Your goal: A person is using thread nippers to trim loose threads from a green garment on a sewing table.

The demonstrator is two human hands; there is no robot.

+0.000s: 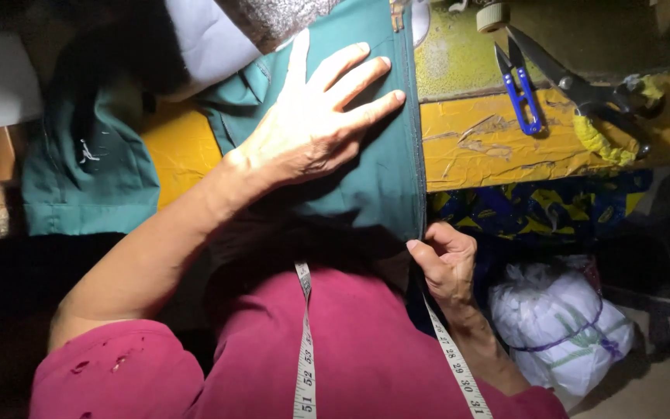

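Teal woven cloth (366, 178) under flat left hand (312, 124)

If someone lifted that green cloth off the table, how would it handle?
Probably floppy: the green cloth drapes over the table edge and folds. Likely light, since the left hand flattens it easily while the right hand pinches its edge.

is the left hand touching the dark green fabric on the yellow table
Touching. The head view shows the left hand pressed flat, fingers spread, on the dark green fabric, with no gap beneath the palm.
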